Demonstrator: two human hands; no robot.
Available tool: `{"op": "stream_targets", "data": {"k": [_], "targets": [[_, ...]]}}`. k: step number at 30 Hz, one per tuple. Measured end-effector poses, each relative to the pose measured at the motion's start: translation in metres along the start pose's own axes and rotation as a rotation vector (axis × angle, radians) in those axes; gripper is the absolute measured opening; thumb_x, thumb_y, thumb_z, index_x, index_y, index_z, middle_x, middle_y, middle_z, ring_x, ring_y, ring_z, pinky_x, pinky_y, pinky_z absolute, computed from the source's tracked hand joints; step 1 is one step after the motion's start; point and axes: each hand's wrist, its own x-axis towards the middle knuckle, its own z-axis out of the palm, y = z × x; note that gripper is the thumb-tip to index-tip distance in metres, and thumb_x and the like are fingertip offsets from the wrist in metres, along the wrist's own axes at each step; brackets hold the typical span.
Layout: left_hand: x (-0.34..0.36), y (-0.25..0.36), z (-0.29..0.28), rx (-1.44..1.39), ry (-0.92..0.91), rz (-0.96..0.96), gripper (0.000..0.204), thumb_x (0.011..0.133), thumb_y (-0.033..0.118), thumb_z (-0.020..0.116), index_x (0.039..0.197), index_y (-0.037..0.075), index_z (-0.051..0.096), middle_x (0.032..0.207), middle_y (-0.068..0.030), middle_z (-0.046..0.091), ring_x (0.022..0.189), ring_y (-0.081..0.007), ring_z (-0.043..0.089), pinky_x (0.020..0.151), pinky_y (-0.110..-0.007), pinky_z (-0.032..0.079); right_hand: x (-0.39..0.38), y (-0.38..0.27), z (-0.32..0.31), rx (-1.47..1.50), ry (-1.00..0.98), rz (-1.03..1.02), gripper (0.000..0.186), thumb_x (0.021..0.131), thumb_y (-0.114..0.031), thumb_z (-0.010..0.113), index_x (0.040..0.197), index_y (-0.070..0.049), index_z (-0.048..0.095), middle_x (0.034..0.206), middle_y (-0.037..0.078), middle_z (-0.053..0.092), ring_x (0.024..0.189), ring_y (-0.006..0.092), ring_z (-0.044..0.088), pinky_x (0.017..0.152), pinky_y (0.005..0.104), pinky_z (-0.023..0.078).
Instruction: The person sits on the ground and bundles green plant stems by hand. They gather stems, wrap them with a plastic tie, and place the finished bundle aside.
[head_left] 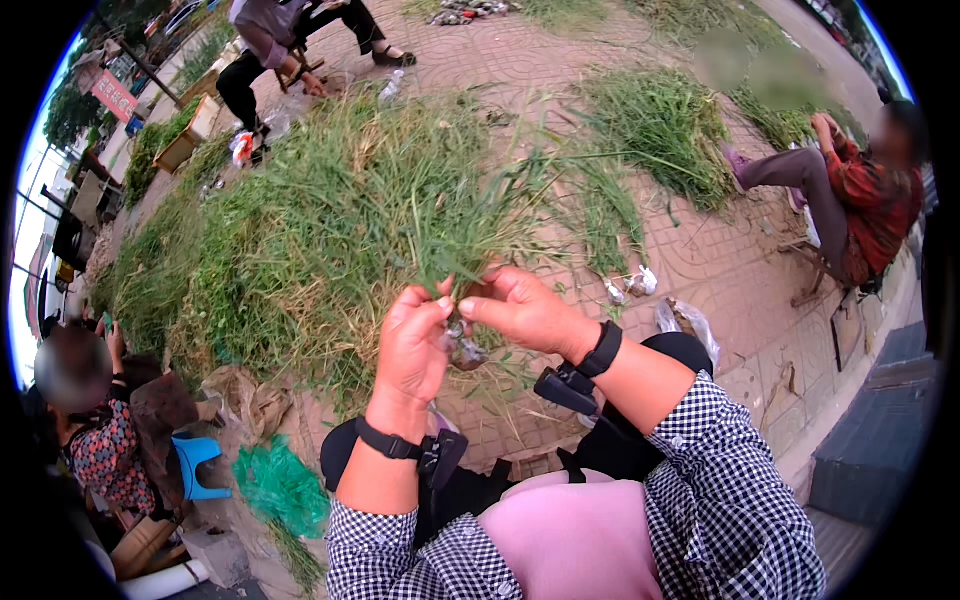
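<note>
My left hand (412, 345) and my right hand (525, 315) meet at the middle of the view, thumbs and fingertips close together. Between them they pinch a bunch of long green grass stalks (452, 255), whose blades fan out away from me. A small shiny, whitish and brownish lump (466, 350) shows just below the fingers at the stalk ends; whether it is wrapping or roots I cannot make out. Right beyond my hands spreads a big heap of green and straw-coloured grass (310, 210). Both wrists wear black straps with small dark devices.
Another grass pile (655, 130) lies at the far right, with small whitish bundles (632, 284) nearer me. A clear plastic bag (690, 325) rests by my right knee. A green plastic bag (283, 487) and a blue stool (200, 464) are at left. Several seated people surround the heap.
</note>
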Motion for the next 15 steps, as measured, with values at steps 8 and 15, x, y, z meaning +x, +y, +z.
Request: {"op": "stream_targets", "data": {"k": [8,15], "targets": [[-0.013,0.005,-0.007,0.048,-0.023,0.083,0.025,0.089,0.003,0.057,0.112,0.005,0.049,0.103,-0.0071,0.060,0.085,-0.0175,0.057,0.070,-0.034,0.048,0.004,-0.027,-0.001,-0.822,-0.108,-0.419,0.007,0.085,-0.009,0.060,0.089,-0.003,0.061,0.085,0.014,0.064,0.091,0.0383,0.056,0.080,0.0472,0.046],[-0.008,-0.005,-0.012,0.183,-0.107,0.137,0.026,0.095,0.006,0.052,0.121,0.002,0.049,0.112,-0.0064,0.059,0.095,-0.0150,0.057,0.079,-0.032,0.048,0.001,-0.033,0.000,-1.123,0.037,-0.530,0.012,0.079,-0.012,0.062,0.080,-0.001,0.060,0.084,0.019,0.061,0.091,0.0406,0.056,0.079,0.0504,0.046]]}}
